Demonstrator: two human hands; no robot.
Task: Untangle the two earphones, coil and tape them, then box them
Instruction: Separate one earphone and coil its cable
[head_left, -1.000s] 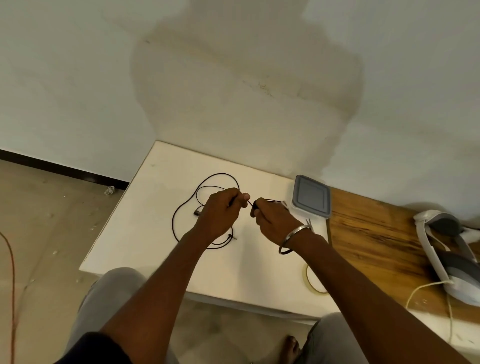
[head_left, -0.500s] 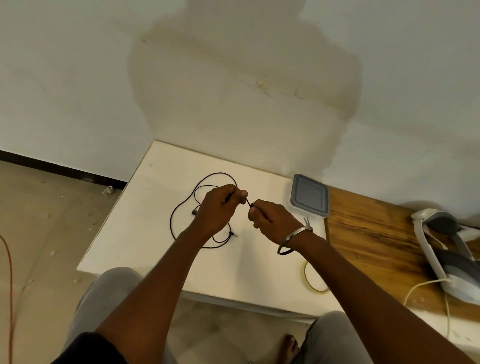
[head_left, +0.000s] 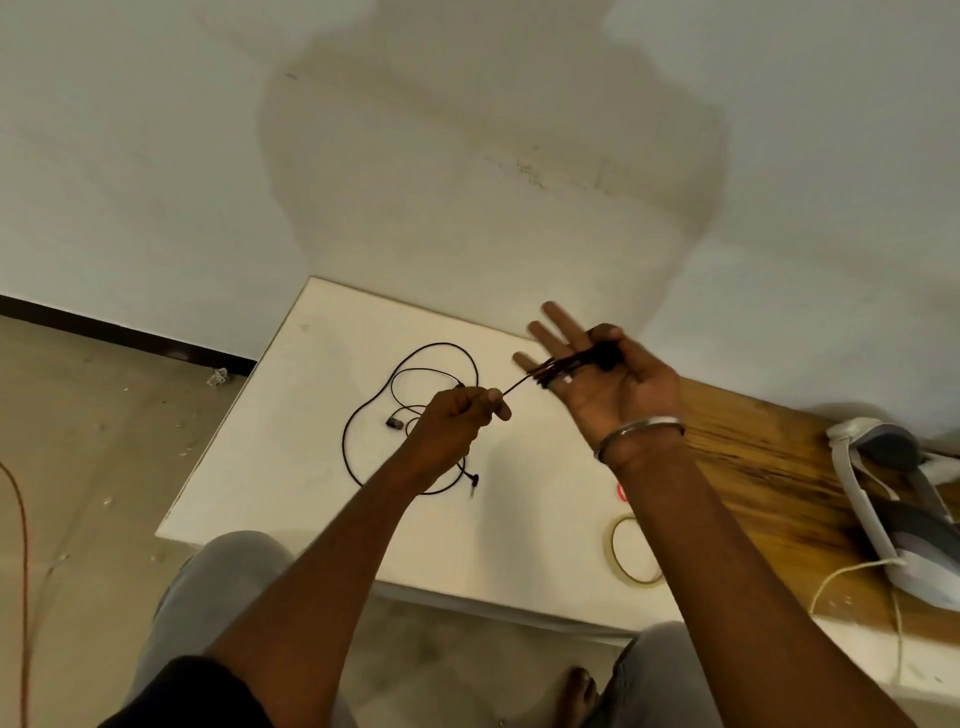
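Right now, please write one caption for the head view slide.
Left hand pinches an earphone cable looped on the raised right hand; second earphone lies on white table.

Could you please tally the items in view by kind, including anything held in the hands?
Black wired earphones: 2, one wound round the right hand and pinched by the left hand, another loose on the white table
Clear roll of tape: 1
White and grey headset: 1
Total: 4 identifiable items

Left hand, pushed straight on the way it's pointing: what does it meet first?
Probably the black earphone cable coiled on the right hand; the left hand pinches its taut end. Depth is unclear.
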